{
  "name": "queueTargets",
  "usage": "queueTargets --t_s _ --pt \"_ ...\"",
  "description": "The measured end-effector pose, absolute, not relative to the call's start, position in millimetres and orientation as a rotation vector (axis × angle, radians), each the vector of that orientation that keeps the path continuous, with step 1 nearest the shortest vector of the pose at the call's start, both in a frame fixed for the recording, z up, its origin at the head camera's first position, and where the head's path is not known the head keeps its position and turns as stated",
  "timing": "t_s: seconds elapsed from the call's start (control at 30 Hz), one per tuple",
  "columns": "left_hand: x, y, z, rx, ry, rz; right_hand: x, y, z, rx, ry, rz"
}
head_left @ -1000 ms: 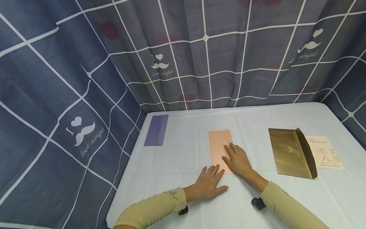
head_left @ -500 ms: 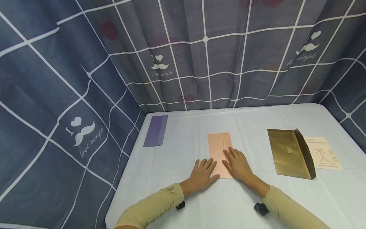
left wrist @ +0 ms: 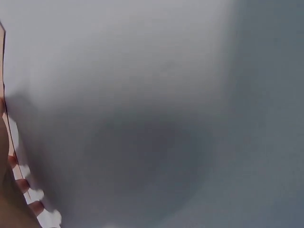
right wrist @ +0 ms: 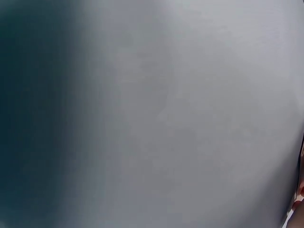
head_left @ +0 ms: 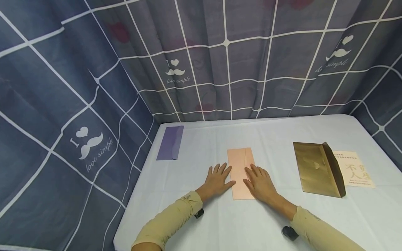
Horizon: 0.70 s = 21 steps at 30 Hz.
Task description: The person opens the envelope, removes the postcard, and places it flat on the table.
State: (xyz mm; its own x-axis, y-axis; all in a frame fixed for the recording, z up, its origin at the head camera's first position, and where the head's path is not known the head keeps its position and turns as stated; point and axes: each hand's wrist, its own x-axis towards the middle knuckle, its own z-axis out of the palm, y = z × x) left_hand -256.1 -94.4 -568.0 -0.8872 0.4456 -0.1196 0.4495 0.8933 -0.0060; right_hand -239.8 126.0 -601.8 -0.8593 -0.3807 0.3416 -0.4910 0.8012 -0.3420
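A pale pink envelope [head_left: 239,160] lies flat on the white-covered table, its long sides running away from the person. My left hand [head_left: 216,181] is spread at its left edge, fingertips and thumb right at the border. On its right part rests my right hand [head_left: 260,183], fingers straight and lying over the flap side. In the left wrist view a strip of the envelope [left wrist: 2,61] shows at the far left, beside the left hand [left wrist: 14,204]. The right wrist view catches only a bit of the right hand [right wrist: 298,216] at its lower right.
A purple envelope [head_left: 169,143] lies at the back left of the table [head_left: 201,139]. To the right is a gold envelope [head_left: 315,170] with its flap standing open, partly over a cream card [head_left: 356,169] with printed characters. A dark checked curtain [head_left: 251,62] hangs behind.
The pink envelope has slid slightly toward the person. My left hand has shifted left and away from the person, off the envelope's lower part to its left edge; the right hand stays on it.
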Motion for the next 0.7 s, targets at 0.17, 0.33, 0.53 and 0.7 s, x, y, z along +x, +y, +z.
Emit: queueTargets --t_s 0.17,0.33,0.53,0.7 --pt "-258.2 -92.9 -569.6 0.684 2.937 -0.049 -237.6 127.3 -600.8 0.678 -2.739 0.593" --pt "-255.9 -93.1 -565.7 0.68 2.931 -0.034 -237.1 128.7 -600.6 0.684 -2.716 0.57" --pt "-253.8 -95.0 -562.4 0.677 2.929 -0.027 -238.2 128.5 -602.2 0.706 -2.698 0.556" --pt "-254.5 -96.0 -564.3 0.681 2.927 0.004 -238.5 128.9 -600.3 0.694 -2.709 0.567"
